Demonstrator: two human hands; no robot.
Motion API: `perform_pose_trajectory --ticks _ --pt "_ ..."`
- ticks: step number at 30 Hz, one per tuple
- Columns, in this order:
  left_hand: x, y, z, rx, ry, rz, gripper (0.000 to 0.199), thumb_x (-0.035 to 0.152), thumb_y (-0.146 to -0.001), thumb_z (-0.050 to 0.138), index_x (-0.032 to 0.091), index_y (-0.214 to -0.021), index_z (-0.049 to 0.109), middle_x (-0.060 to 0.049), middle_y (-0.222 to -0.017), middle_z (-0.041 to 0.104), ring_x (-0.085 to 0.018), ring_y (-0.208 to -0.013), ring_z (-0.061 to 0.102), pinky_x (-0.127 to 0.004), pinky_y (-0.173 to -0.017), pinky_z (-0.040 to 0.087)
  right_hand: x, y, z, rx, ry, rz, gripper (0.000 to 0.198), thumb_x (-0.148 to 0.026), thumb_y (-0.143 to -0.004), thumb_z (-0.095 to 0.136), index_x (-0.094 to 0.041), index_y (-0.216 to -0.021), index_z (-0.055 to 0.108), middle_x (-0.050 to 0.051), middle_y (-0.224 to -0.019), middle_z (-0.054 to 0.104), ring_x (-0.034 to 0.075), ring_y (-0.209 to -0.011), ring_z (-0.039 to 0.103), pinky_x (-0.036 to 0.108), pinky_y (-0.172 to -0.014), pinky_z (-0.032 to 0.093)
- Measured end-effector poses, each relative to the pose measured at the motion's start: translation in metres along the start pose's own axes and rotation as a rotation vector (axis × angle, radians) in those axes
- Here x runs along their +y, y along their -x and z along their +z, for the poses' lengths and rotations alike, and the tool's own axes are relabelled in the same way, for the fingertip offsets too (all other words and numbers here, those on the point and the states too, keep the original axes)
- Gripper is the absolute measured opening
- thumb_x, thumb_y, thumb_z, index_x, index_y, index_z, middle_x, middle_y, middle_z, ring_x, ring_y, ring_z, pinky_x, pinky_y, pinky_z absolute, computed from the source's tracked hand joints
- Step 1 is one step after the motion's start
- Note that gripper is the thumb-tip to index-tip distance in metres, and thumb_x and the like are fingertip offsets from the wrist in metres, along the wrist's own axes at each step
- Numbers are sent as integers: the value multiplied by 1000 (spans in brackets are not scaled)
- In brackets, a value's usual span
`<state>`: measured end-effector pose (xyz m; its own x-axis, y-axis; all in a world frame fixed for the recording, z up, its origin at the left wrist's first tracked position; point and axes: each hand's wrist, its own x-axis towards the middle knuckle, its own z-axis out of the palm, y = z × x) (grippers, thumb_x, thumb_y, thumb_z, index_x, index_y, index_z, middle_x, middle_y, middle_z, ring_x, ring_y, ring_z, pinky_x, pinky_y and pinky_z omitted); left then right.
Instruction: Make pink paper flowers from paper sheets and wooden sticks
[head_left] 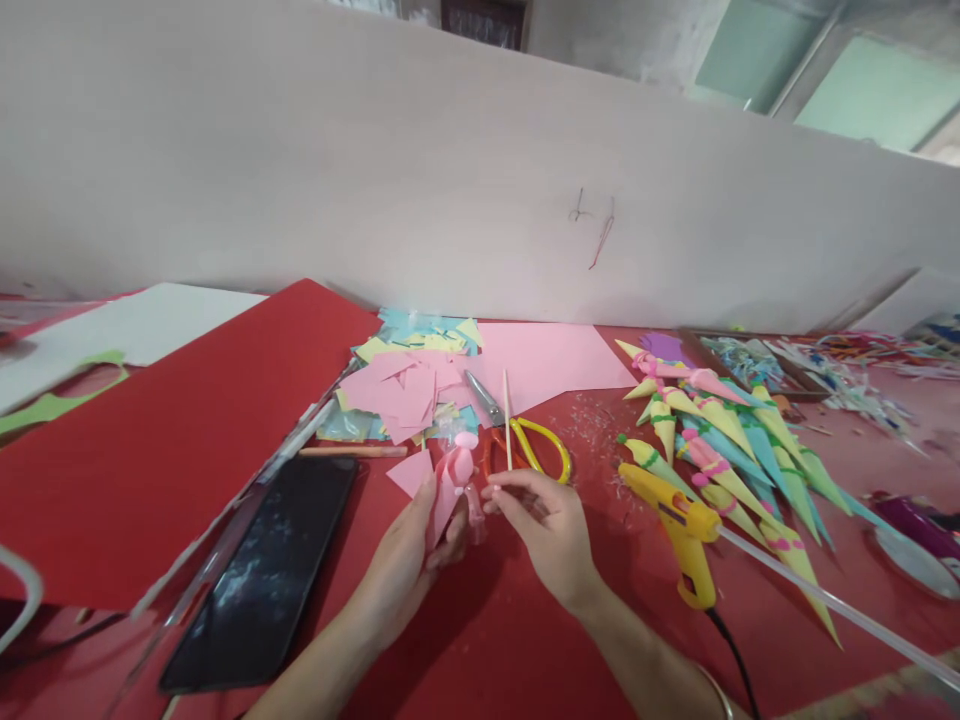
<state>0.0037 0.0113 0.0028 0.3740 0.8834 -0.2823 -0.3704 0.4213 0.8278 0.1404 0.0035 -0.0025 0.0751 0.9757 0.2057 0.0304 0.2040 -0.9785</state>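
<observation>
My left hand [411, 550] is closed around a pink rolled-paper piece [448, 490], which has a rounded pink tip at its top and a sheer pink strip hanging at its right side. Just to the right, the thumb and fingertips of my right hand [544, 530] are pinched together. What they hold is too small to make out. A thin wooden stick [507, 420] rises behind the right fingers; whether they touch it I cannot tell. Behind that hand lie scissors [551, 445] with yellow and orange handles. Pink paper pieces [405, 395] are heaped beyond my left hand.
A yellow glue gun [686, 540] lies to the right, beside a pile of decorated paper cones [727, 450]. On the left are a black phone [262, 580] and a large red sheet [195, 440]. A pink sheet [555, 360] lies before the white wall [450, 180].
</observation>
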Motion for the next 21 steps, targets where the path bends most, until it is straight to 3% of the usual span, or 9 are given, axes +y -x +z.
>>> perform_pose_trajectory --ticks 6,11,17,21 --pt "-2 2 6 37 77 -45 43 53 -75 51 15 -56 42 9 -47 38 -2 -37 17 -14 -38 25 -3 0 -1 25 148 -162 12 -14 -75 54 -20 -78 64 2 -77 61 13 -73 58 23 -62 47" --pt "-5 3 10 42 108 -92 43 49 -80 46 15 -53 43 8 -43 35 -2 -35 17 -15 -39 31 -5 1 1 -9 143 -188 16 -14 -76 53 -21 -83 65 3 -79 63 13 -73 58 25 -66 48" --pt "-10 3 11 0 306 -194 39 49 -75 53 15 -57 48 11 -40 29 -1 -33 14 -14 -38 29 -7 2 2 -48 164 -232 18 -11 -76 53 -21 -82 67 2 -79 64 13 -75 59 24 -70 47" --pt "-12 4 11 -5 357 -194 41 50 -73 55 15 -54 47 10 -40 33 -2 -34 16 -15 -39 32 -7 3 3 -39 147 -205 17 -12 -75 55 -21 -83 66 2 -79 65 12 -75 60 24 -70 47"
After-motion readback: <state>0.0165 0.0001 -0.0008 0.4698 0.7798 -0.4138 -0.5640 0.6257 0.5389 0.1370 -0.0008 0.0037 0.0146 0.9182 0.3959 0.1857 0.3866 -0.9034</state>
